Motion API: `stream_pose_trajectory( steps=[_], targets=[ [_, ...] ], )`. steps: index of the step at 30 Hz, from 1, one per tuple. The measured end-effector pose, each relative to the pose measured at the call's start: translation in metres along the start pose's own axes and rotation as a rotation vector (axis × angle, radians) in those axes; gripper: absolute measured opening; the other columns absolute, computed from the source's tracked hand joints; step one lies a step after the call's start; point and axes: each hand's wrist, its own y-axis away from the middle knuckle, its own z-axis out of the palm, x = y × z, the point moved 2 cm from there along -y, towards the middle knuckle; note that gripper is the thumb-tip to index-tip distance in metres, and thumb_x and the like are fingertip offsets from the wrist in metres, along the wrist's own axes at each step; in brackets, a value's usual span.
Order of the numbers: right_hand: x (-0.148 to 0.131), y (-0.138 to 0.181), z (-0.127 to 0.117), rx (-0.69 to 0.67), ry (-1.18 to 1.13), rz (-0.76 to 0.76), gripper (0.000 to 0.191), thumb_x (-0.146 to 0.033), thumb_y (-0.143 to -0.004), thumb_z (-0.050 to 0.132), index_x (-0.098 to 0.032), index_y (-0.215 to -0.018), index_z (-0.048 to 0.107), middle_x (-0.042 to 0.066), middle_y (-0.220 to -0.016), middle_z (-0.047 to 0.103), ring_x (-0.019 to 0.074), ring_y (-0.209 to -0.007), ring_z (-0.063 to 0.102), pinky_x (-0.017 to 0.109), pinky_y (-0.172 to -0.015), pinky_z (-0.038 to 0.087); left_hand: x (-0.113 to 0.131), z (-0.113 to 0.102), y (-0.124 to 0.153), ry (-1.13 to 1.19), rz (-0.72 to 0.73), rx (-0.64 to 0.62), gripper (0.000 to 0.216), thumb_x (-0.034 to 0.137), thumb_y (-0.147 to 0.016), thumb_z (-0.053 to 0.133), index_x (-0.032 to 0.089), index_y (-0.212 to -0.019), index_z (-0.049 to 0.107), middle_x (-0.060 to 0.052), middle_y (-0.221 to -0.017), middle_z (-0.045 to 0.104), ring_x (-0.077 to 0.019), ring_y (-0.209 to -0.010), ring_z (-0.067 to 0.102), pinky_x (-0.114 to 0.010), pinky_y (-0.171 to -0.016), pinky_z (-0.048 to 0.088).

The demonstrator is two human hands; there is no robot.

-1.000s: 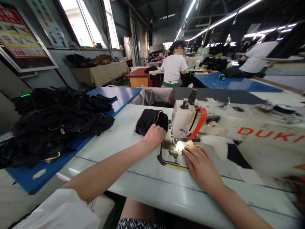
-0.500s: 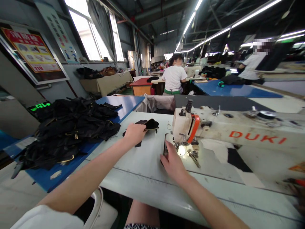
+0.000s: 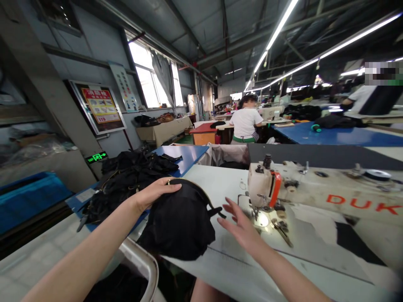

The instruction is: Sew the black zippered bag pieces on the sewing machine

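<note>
My left hand grips the top edge of a black fabric bag piece with a gold zipper, lifted above the near edge of the white sewing table. My right hand hovers open just right of the fabric, fingers spread, holding nothing. The white sewing machine with an orange guard and a lit needle area stands to the right of both hands.
A heap of black bag pieces lies on a blue table at the left. A white bin rim sits below the fabric. A person in a white shirt sits ahead with their back turned; another person stands far right.
My left hand has pulled the black piece from beside the machine back toward me and lifted it. My right hand left the needle plate and opened in the air. The view tilted up.
</note>
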Motion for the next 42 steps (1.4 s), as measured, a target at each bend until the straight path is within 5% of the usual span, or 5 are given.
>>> stream_pose_trajectory(
  steps=[6,18,32,39,42],
  targets=[
    [-0.024,0.016,0.02,-0.361,-0.265,0.047,0.034,-0.039,-0.072,0.069,-0.017,-0.098,0.065,0.006,-0.095,0.07,0.0231,-0.094,0.062,0.039,-0.088,0.044,-0.008,0.004,0.025,0.143,-0.015,0.019,0.042,0.029,-0.066,0.077,0.014,-0.104,0.066,-0.006,-0.086,0.071,-0.0177,-0.075,0.067,-0.026,-0.075,0.051],
    [-0.07,0.02,-0.032,-0.185,-0.709,0.312,0.026,-0.036,-0.067,0.077,-0.017,-0.074,0.062,0.001,-0.072,0.066,0.0136,-0.064,0.06,0.026,-0.062,0.048,-0.059,0.002,0.022,-0.205,-0.132,-0.318,0.031,0.024,-0.065,0.073,0.014,-0.093,0.068,-0.004,-0.089,0.07,-0.0227,-0.088,0.063,-0.029,-0.079,0.048],
    [-0.115,0.038,-0.034,-0.326,-0.335,0.094,0.029,-0.039,-0.076,0.068,-0.018,-0.094,0.06,0.002,-0.086,0.064,0.017,-0.079,0.059,0.029,-0.072,0.046,-0.025,0.114,0.024,-0.148,-0.045,-0.577,0.029,0.029,-0.061,0.08,0.016,-0.085,0.07,0.002,-0.079,0.067,-0.0158,-0.076,0.059,-0.027,-0.079,0.046],
    [-0.13,0.063,-0.065,0.066,0.246,-0.228,0.013,-0.035,-0.082,0.058,-0.025,-0.09,0.061,0.003,-0.095,0.064,0.0202,-0.091,0.058,0.032,-0.08,0.045,-0.059,0.126,0.041,0.287,-0.085,-0.308,0.033,0.014,-0.051,0.083,0.015,-0.082,0.069,0.0,-0.078,0.067,-0.0134,-0.072,0.059,-0.024,-0.076,0.044],
    [-0.117,0.077,-0.068,-0.086,0.392,-0.149,0.011,-0.032,-0.084,0.055,-0.024,-0.079,0.062,0.002,-0.081,0.063,0.0194,-0.079,0.058,0.03,-0.07,0.045,-0.067,0.127,0.048,0.357,-0.033,-0.278,0.031,0.013,-0.055,0.08,0.015,-0.084,0.068,-0.001,-0.081,0.067,-0.0146,-0.077,0.06,-0.024,-0.078,0.043]
  ],
)
